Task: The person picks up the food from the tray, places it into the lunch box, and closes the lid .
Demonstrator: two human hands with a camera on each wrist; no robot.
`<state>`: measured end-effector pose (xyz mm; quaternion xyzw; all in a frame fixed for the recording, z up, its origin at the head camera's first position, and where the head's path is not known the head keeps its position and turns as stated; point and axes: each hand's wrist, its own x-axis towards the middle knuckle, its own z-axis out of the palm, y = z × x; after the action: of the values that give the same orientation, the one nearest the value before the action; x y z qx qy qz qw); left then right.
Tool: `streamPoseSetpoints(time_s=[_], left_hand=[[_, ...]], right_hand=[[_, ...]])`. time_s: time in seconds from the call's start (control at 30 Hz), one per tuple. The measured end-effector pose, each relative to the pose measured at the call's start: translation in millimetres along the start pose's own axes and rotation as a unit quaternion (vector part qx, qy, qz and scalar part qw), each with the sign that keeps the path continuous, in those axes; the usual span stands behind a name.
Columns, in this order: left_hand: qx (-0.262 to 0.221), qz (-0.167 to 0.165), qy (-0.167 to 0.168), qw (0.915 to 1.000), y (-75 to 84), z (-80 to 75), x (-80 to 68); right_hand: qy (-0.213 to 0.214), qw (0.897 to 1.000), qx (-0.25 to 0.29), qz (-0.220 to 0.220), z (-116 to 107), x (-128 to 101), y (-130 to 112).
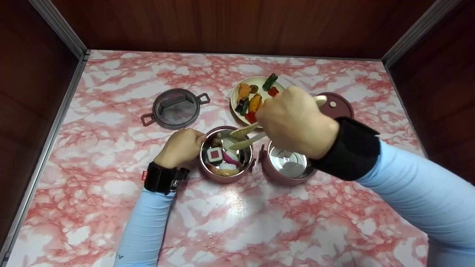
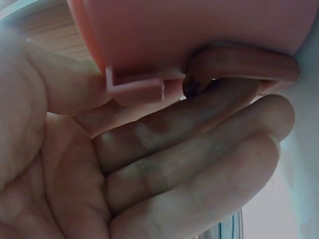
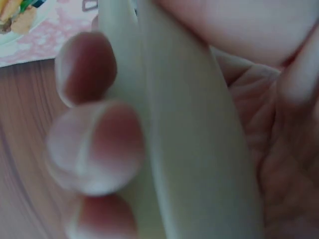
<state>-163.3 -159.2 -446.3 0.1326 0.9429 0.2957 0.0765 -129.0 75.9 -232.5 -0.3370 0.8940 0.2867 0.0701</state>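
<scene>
My left hand [image 1: 182, 147] grips the side handle [image 2: 244, 62] of a small pink pot [image 1: 227, 179], its fingers curled under the handle in the left wrist view. Inside the pot lie toy food pieces, including a sushi roll [image 1: 214, 155] and a purple piece [image 1: 231, 158]. Cream tongs [image 1: 245, 131] are held in my right hand [image 1: 295, 120], whose fingers wrap both arms of them. The tips hang over the pot's upper right part, spread apart, and no food shows between them. Part of a second pot [image 1: 284, 178] is hidden behind my right hand.
A cream plate [image 1: 233, 99] with several toy food pieces stands behind the pots, partly covered by my right hand. A glass lid [image 1: 179, 111] with two side handles lies at the back left. The maroon round lid [image 1: 342, 105] is at the right. Wooden walls border the table.
</scene>
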Motion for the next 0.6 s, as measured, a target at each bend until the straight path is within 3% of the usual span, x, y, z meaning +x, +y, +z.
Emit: streamPoseSetpoints(time_s=[0.17, 0.33, 0.6], left_hand=[[-0.002, -0.001, -0.001, 1.0000, -0.5, -0.3, -0.3], [-0.002, -0.004, -0.003, 1.0000, 0.1, -1.2, -0.3], [-0.003, -0.009, -0.004, 0.9999, 1.9, -1.6, -0.9]], right_hand=[[-0.020, 0.997, 0.070, 0.037, -4.5, -7.7, 20.4], [-0.016, 0.988, 0.139, 0.069, 7.2, -22.4, 45.4], [0.089, 0.964, 0.228, 0.108, 69.3, -39.1, 68.9]])
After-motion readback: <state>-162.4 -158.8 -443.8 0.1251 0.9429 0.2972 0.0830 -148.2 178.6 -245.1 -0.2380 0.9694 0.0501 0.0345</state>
